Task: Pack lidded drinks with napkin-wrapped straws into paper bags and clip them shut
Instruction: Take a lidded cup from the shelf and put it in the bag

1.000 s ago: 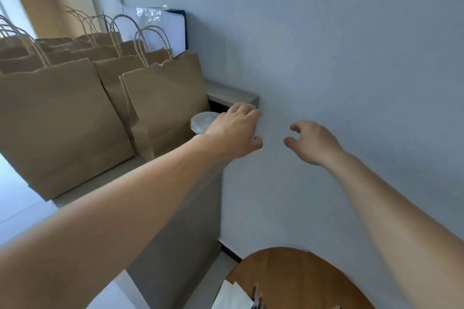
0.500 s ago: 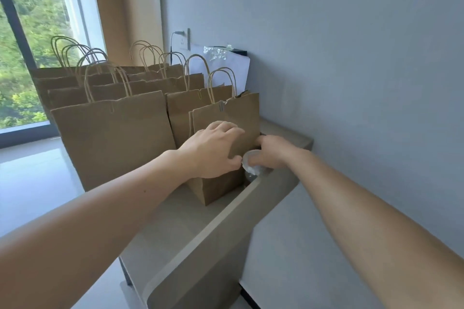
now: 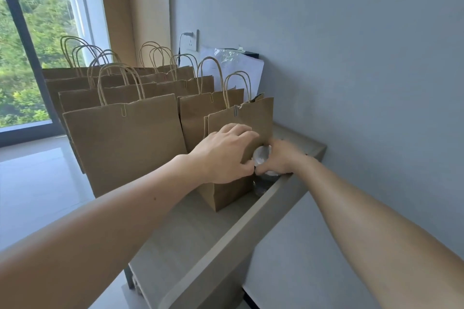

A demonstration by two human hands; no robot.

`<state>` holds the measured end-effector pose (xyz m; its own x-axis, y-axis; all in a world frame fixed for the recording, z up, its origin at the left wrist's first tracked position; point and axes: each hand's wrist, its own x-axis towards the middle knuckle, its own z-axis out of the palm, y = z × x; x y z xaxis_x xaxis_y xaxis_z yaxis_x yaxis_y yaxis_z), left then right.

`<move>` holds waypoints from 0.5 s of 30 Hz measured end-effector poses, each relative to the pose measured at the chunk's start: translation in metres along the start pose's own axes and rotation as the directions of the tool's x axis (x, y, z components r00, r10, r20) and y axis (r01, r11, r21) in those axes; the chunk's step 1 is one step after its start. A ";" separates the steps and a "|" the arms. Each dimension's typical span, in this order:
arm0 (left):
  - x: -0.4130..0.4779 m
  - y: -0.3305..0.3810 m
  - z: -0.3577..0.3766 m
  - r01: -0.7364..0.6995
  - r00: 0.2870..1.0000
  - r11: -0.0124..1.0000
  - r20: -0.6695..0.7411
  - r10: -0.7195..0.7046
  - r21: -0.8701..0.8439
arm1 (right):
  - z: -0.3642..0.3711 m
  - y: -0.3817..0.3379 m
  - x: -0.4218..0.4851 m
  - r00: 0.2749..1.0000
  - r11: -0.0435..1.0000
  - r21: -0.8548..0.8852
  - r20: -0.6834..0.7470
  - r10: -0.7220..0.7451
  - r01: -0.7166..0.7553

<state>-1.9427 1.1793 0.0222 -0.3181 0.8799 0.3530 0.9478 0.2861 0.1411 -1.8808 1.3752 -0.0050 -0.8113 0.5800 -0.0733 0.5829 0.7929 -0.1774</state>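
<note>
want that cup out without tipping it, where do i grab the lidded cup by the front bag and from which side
Take the lidded cup by its lid rim, coming from above on the right. It stands upright, tucked between the nearest paper bag and the shelf's raised edge, so only the top is exposed. The right hand grips it there.

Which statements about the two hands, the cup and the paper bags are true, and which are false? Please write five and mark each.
1. The right hand grips the lidded cup. True.
2. The cup stands inside the nearest bag. False: it stands beside that bag, on the shelf.
3. The left hand rests on that bag's front. True.
4. That bag has no clip. False: a clip sits at its top edge.
5. The other bags lie flat. False: they stand upright.
</note>
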 end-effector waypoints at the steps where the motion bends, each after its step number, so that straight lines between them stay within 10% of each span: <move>1: 0.002 0.001 -0.003 0.000 1.000 1.000 -0.019 0.000 -0.001 | -0.007 0.001 -0.003 0.998 0.999 0.044 -0.061 0.002 0.001; 7: 0.024 0.027 -0.016 -0.016 0.998 1.000 -0.062 0.015 -0.012 | -0.091 0.034 -0.052 0.925 0.960 0.274 -0.378 0.046 0.064; 15: 0.051 0.124 0.005 -0.121 0.992 0.992 0.016 0.122 -0.029 | -0.145 0.145 -0.186 0.884 0.948 0.299 -0.407 0.229 -0.108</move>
<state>-1.8414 1.2617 0.0533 -0.2002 0.9140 0.3528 0.9782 0.1663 0.1242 -1.6388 1.4088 0.1250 -0.5660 0.7703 0.2938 0.6266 0.6335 -0.4539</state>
